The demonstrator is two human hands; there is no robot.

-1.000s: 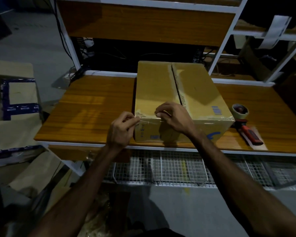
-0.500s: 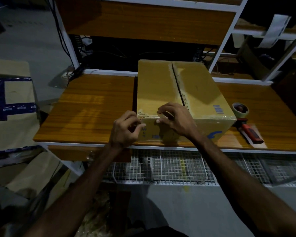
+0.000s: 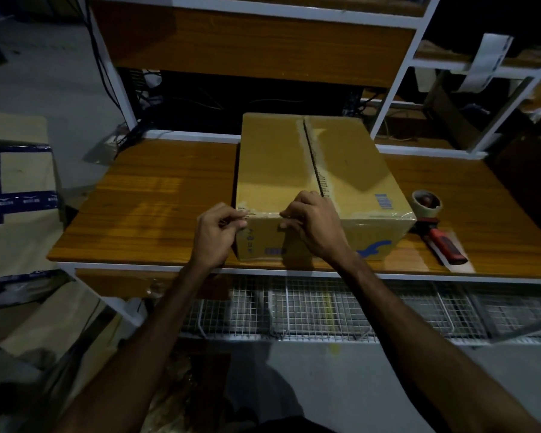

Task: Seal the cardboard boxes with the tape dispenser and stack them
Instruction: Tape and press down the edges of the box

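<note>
A closed cardboard box (image 3: 272, 164) stands on the wooden table (image 3: 156, 201), its top flaps meeting along a centre seam. Clear tape runs along the box's near top edge. My left hand (image 3: 216, 232) pinches the tape's end at the near left corner of the box. My right hand (image 3: 313, 226) rests curled on the near edge beside the seam, fingers pressing the tape down. The tape dispenser (image 3: 434, 223), with a red handle and a roll of tape, lies on the table just right of the box, untouched.
Cardboard boxes with blue tape (image 3: 16, 189) are stacked on the floor at the left. A wire mesh rack (image 3: 325, 310) hangs under the table's front edge. White-framed shelves (image 3: 397, 82) rise behind and to the right.
My left hand has shifted slightly along the near left corner, still pinching the tape. The right hand stays on the near edge. The box and dispenser have not moved.
</note>
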